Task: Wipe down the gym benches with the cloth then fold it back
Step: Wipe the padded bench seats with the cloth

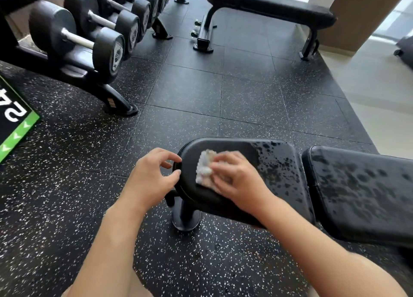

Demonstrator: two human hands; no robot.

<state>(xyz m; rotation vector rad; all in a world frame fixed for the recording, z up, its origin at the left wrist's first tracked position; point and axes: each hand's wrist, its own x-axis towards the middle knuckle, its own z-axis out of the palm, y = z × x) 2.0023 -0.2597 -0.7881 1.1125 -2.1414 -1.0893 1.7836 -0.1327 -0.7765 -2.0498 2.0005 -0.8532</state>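
Item one: the near gym bench (277,162), which we log as the table, black padded, in two parts, a seat pad on the left and a longer back pad (362,194) on the right with a narrow gap between them. Both pads show dark wet blotches; the left end of the seat pad looks plain and even.

Item two: the cloth (204,169), white and bunched, lying on the left end of the seat pad.

Item three: our right hand (234,180), laid flat over the cloth, its grip spread with the fingers fairly straight and pressing the cloth down against the pad.

Item four: our left hand (154,176), at the left edge of the seat pad, fingers loosely curled and holding nothing, fingertips at or just beside the pad's rim; we cannot tell if they touch it.

Item five: a second bench (268,4), far and right of centre, well apart from the first.

Item six: a dumbbell rack (89,39), far left, loaded with a row of dark dumbbells.

Item seven: the floor (190,95), black speckled rubber tiles, with a green-edged mat (20,127) at the left border.
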